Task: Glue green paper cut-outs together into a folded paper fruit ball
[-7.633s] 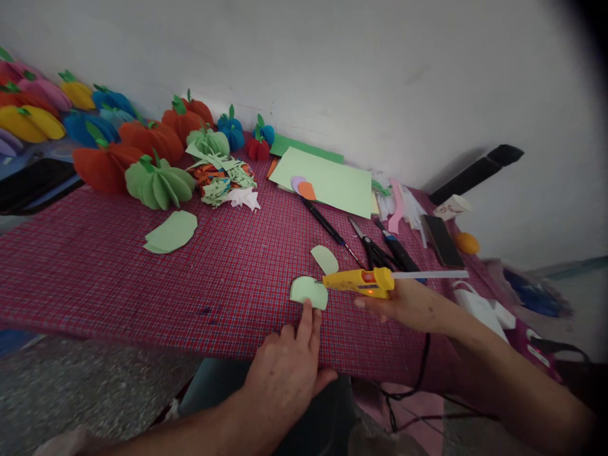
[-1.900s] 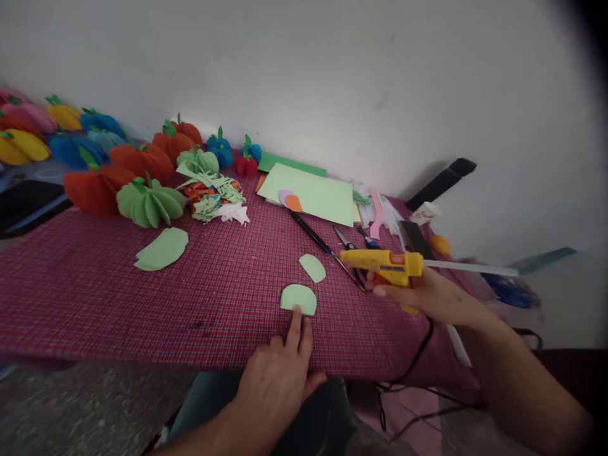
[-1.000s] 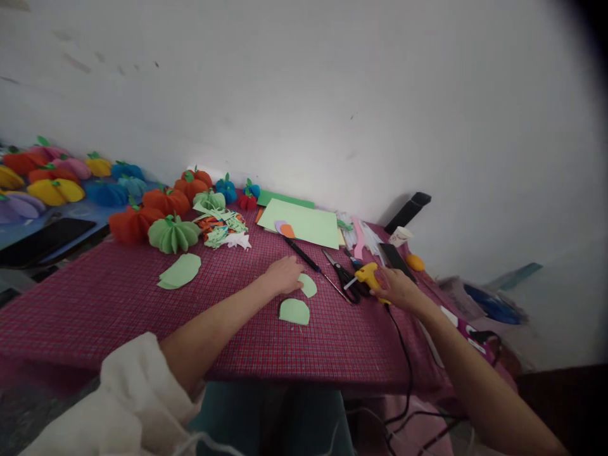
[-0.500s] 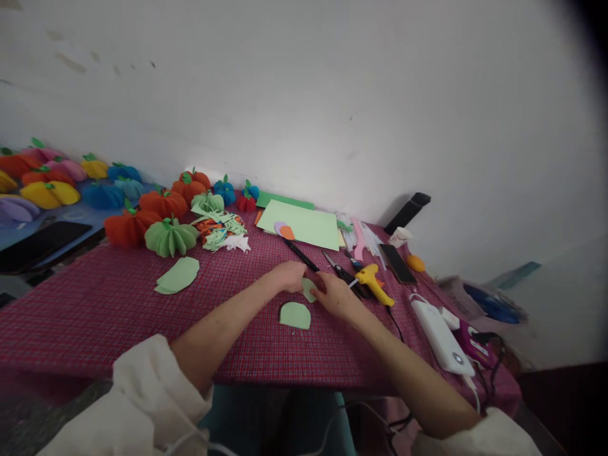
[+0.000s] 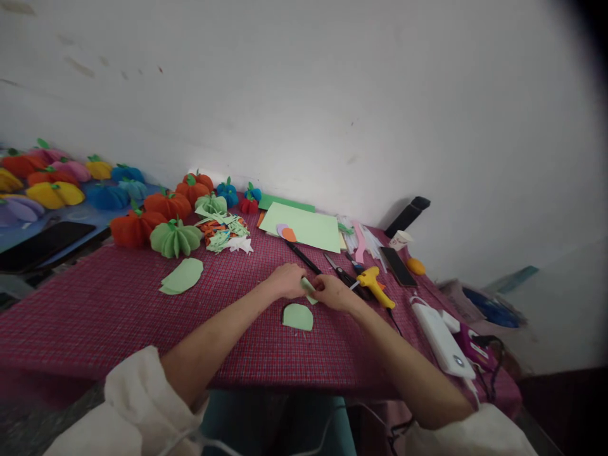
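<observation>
Between my two hands is a light green paper piece (image 5: 310, 291), tilted and narrow as seen from here. My left hand (image 5: 287, 280) grips its left side with the fingers bent. On the other side my right hand (image 5: 331, 292) pinches it between thumb and fingers. Just below, a rounded green paper cutout (image 5: 297, 316) lies flat on the checked tablecloth. Further left rest a few overlapping green paper cutouts (image 5: 183, 277). The fingertips are partly hidden behind the paper and hands.
Scissors (image 5: 339, 268) and a yellow glue gun (image 5: 373, 286) lie right of my hands. Behind are green paper sheets (image 5: 313, 229). Paper scraps (image 5: 222, 231) and paper pumpkins (image 5: 175, 239) stand at left. A white power bank (image 5: 439, 339) and a phone (image 5: 398, 266) sit at right.
The paper piece in my hands has turned from fairly flat to a narrower, folded or tilted look. My right fingers have closed more tightly on it. The view has shifted slightly.
</observation>
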A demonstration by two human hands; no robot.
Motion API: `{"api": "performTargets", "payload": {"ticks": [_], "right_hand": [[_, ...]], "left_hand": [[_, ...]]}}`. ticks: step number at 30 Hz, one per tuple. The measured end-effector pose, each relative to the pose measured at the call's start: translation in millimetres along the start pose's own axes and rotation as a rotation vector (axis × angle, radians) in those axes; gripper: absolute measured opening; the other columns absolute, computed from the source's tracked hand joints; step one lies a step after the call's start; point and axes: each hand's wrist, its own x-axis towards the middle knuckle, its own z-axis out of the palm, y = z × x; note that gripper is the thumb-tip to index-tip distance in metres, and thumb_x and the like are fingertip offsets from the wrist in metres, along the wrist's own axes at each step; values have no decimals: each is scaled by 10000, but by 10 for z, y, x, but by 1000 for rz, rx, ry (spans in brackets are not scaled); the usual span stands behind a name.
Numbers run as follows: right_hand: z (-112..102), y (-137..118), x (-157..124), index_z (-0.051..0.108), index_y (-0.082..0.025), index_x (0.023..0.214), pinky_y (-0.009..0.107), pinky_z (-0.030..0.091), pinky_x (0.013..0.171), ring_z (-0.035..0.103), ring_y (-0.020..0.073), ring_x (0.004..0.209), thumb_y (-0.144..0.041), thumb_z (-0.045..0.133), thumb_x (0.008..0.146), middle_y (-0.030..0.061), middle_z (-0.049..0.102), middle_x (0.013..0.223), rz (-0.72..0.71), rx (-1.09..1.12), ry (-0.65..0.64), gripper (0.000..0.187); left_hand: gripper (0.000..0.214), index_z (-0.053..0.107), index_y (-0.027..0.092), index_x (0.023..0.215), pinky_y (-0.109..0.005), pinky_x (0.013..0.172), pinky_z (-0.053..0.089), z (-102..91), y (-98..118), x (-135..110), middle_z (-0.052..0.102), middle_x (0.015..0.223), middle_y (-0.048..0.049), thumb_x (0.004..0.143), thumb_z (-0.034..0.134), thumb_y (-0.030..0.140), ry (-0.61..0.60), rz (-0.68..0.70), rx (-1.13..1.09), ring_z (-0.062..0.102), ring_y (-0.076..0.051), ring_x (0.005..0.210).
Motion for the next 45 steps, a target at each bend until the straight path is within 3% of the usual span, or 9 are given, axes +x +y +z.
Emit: {"api": "performTargets", "payload": {"ticks": [6, 9, 11, 14, 19, 24, 30, 37, 45], "right_hand": [[-171, -130, -297, 590, -166, 905, 226, 396, 579, 541, 121, 664, -291, 582, 751, 21, 630, 788, -91, 157, 115, 198], [-238, -170, -413, 529, -180, 1101, 247, 439, 681, 577, 141, 818, -343, 631, 734, 63, 619, 1029, -114, 554, 79, 415], [-223, -166, -454, 560, -169, 1047, 251, 441, 677, 584, 135, 780, -386, 614, 749, 54, 636, 976, -82, 777, -20, 373], [-132, -139, -461, 606, -145, 799, 238, 412, 598, 537, 104, 604, -410, 630, 730, -2, 620, 706, -21, 896, -52, 274], [-19, -126, -410, 650, -138, 769, 238, 404, 615, 524, 107, 614, -371, 607, 759, -3, 616, 678, -84, 862, -42, 236], [-21, -112, -384, 656, -146, 763, 233, 396, 597, 516, 113, 616, -344, 591, 777, -1, 615, 677, -96, 744, -33, 209], [-29, -57, -370, 652, -150, 764, 236, 395, 584, 511, 117, 607, -356, 541, 809, -2, 604, 662, -106, 672, -171, 238], [16, -80, -370, 652, -170, 733, 246, 401, 568, 519, 128, 595, -368, 543, 796, 2, 617, 659, -49, 567, -134, 235], [77, -88, -359, 643, -182, 731, 245, 394, 546, 512, 127, 583, -373, 543, 789, 0, 608, 650, -26, 536, -145, 224]], "left_hand": [[325, 631, 151, 730, -202, 498, 341, -123, -73, -126, 566, 617, 29, 736, 507, 451, -4, 20, -312, 500, -104, 574], [317, 599, 139, 739, -194, 512, 356, -168, -23, -280, 563, 639, 28, 759, 483, 433, -4, 25, -432, 491, -94, 581], [294, 580, 141, 725, -197, 517, 362, -166, 16, -390, 557, 633, 29, 741, 514, 427, -17, -6, -603, 485, -92, 572], [295, 565, 140, 652, -207, 512, 355, -127, 41, -520, 538, 592, 26, 708, 561, 430, -61, -67, -761, 475, -98, 552], [283, 563, 150, 627, -207, 518, 331, -70, -30, -611, 521, 580, 30, 762, 515, 394, -3, -69, -640, 452, -95, 551], [341, 582, 151, 630, -210, 497, 294, -118, -111, -660, 515, 577, 29, 800, 463, 421, -109, -49, -525, 437, -94, 545], [457, 583, 156, 632, -227, 501, 271, -238, -162, -677, 502, 568, 24, 805, 409, 541, -77, -113, -324, 421, -102, 548], [379, 608, 177, 718, -232, 525, 304, -208, -184, -670, 618, 684, -1, 742, 512, 543, -163, -115, -284, 517, -126, 605], [338, 606, 185, 723, -231, 499, 271, -181, -159, -682, 613, 667, 14, 678, 595, 519, -160, -136, -225, 498, -110, 571]]}}
